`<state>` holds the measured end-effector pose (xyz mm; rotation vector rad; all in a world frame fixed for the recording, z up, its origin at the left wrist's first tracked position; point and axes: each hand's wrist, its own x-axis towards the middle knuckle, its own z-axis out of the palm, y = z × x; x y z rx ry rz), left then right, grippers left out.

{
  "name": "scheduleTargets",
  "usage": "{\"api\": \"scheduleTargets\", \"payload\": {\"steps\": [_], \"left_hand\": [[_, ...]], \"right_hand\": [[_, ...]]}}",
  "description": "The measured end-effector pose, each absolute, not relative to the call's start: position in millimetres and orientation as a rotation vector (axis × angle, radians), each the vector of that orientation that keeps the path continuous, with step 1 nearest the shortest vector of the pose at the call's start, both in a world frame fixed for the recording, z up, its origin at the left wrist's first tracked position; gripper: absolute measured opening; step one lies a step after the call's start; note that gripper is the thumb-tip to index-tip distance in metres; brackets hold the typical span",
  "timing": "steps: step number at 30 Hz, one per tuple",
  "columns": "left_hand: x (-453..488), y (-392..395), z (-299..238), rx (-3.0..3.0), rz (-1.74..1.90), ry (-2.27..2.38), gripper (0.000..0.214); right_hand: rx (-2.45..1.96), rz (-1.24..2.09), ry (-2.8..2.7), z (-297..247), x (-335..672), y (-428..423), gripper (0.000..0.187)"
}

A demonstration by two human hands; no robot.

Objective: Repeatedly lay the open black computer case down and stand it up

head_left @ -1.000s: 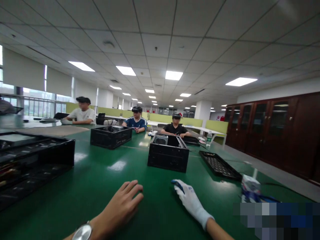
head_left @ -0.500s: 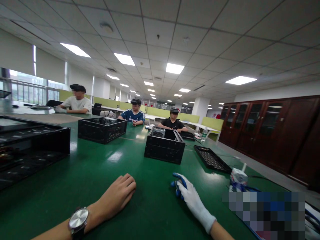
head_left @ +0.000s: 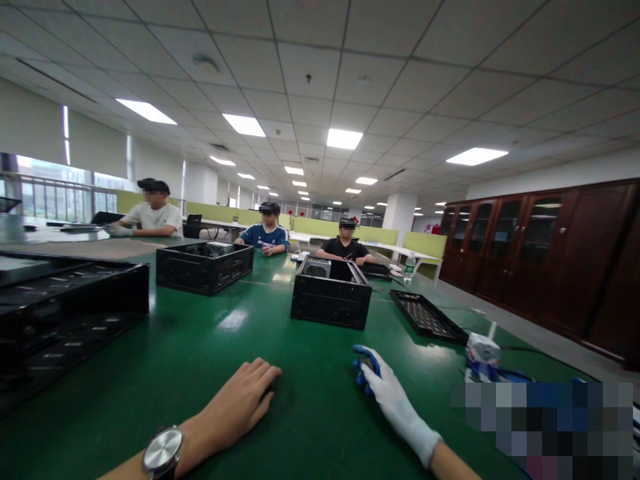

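The left hand (head_left: 240, 403) is bare, with a watch (head_left: 163, 450) on its wrist. Its fingers bend loosely, low over the green counter (head_left: 200, 347), with nothing seen in them. The right hand (head_left: 390, 390) has a white glove; its blue fingertips curl in, and I cannot tell if they hold something. Past both hands, the middle black box (head_left: 327, 303) sits on the counter, left of a black tray (head_left: 430, 319). Its edges look hard, so they could scratch the bare hand. A big bump could make it slide, since the counter looks smooth.
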<state>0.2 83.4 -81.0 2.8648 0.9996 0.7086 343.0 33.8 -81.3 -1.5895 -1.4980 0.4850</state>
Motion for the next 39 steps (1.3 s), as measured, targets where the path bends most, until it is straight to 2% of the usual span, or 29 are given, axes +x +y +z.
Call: {"api": "scheduleTargets", "payload": {"steps": [2, 6, 10, 14, 21, 26, 29, 32, 34, 37, 39], "left_hand": [[-0.2, 83.6, -82.0, 2.851, 0.723, 0.982, 0.038], [-1.1, 84.7, -83.4, 2.866, 0.665, 0.940, 0.028], [-2.0, 86.0, -85.1, 2.851, 0.714, 0.933, 0.044], [-1.8, 85.1, -85.5, 2.903, 0.712, 0.910, 0.030], [1.8, 88.6, -88.9, 3.081, 0.778, 0.888, 0.021], [12.8, 109.5, -91.7, 3.325, 0.880, 0.816, 0.040], [41.5, 124.6, -65.7, 3.517, 0.766, 0.690, 0.047], [90.1, 148.0, -14.6, 3.535, 0.748, 0.709, 0.043], [128.9, 173.3, 20.9, 3.482, 0.812, 0.795, 0.032], [183.7, 217.0, 53.4, 3.347, 0.945, 1.067, 0.034], [211.6, 238.1, 57.7, 3.246, 0.971, 1.258, 0.034]], "right_hand": [[-1.618, 0.435, -1.518, -79.8, 342.5, 32.8, 0.065], [-1.614, 0.449, -1.548, -76.3, 340.0, 30.6, 0.067], [-1.577, 0.442, -1.563, -72.5, 337.8, 28.0, 0.063], [-1.578, 0.436, -1.592, -72.2, 336.8, 26.4, 0.054], [-1.490, 0.414, -1.588, -74.0, 333.8, 23.6, 0.045], [-1.438, 0.531, -1.511, -73.7, 339.6, 23.7, 0.049], [-1.411, 0.538, -1.507, -78.1, 348.9, 30.2, 0.048], [-1.348, 0.522, -1.453, -80.7, 359.0, 36.9, 0.049], [-1.271, 0.598, -1.373, -80.8, 365.6, 40.7, 0.053], [-1.189, 0.736, -1.267, -81.6, 378.3, 47.3, 0.062], [-1.191, 0.697, -1.214, -84.2, 390.3, 52.6, 0.067]]}}
